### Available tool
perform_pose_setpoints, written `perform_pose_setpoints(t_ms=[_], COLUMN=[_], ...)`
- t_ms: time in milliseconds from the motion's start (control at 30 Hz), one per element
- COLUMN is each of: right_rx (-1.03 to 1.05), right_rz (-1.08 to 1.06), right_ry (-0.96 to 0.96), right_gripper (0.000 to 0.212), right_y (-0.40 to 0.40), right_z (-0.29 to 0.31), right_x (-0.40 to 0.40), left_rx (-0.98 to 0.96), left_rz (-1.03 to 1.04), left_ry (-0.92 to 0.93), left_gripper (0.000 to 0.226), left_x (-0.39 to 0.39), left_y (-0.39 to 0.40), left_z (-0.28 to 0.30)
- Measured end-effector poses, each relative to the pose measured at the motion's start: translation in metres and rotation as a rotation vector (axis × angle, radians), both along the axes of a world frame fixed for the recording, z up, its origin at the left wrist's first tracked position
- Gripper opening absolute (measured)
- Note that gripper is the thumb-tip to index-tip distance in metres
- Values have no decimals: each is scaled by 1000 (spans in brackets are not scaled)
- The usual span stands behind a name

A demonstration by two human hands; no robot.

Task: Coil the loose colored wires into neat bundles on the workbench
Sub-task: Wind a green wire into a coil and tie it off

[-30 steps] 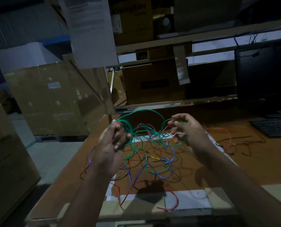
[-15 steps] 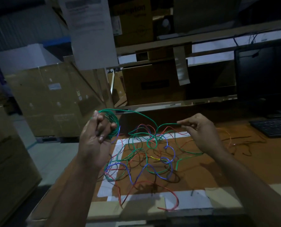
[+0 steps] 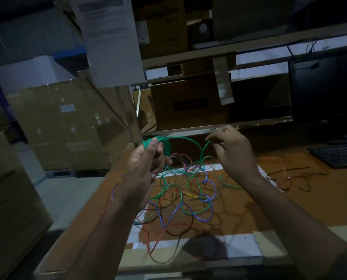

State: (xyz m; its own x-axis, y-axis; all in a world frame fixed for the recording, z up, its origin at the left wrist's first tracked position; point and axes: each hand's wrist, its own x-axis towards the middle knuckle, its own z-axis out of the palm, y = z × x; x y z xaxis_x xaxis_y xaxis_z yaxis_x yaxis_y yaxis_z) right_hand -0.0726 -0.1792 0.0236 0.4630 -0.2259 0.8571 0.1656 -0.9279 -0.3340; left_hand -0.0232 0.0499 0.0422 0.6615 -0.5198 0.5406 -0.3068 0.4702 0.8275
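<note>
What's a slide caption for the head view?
Left hand grips green wire coil; right hand feeds the strand.

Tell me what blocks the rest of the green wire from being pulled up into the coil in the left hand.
The green wire runs from the left hand through the right hand into a tangle of blue and red wires on the workbench; that tangle may snag it.

Dim, underexposed view, soft with motion blur, edges bowed by wide-angle distortion.

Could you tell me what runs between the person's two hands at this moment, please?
In the head view, a single arc of green wire spans from the coil gripped in the left hand to the pinching fingers of the right hand. Below the gap lies the wire tangle.
</note>
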Motion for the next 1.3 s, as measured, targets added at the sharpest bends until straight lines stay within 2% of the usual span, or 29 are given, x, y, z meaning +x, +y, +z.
perform_pose_setpoints(t_ms=[100,200,300,467,567,633,733,833,967,1067,1133,1167,1300], right_rx=[213,466,506,519,324,233,80,-67,-145,-251,-322,-288,256], right_rz=[232,634,818,770,503,424,445,368,161,-31,-42,-15,133], right_ry=[15,215,367,375,357,335,357,341,398,350,216,154,63], right_gripper=[38,63,70,58,54,64,91,99,112,100,82,71,30], right_y=[11,23,31,42,49,52,49,42,39,34,26,20,-1], right_z=[6,7,2,-4,-11,-14,-19,-23,-27,-29,-35,-40,-57], right_x=[5,3,-4,-3,3,5,5,3,-2,-6,-10,-13,-21], left_rx=[71,82,73,95,105,96,70,25,-29,-88,-141,-172,-302], left_rz=[50,95,117,181,204,212,240,254,287,355,384,403,490], left_ry=[-18,-18,-7,-64,-86,-73,-54,-26,30,121,169,197,283], left_gripper=[35,33,31,31,31,31,32,32,32,32,33,32,32], left_x=[-6,-9,-9,-4,-2,1,6,13,21,35,46,53,76], left_y=[-7,-15,-19,-25,-29,-29,-28,-27,-27,-26,-22,-18,-1], left_z=[-1,1,7,15,11,7,6,6,2,1,4,6,19])
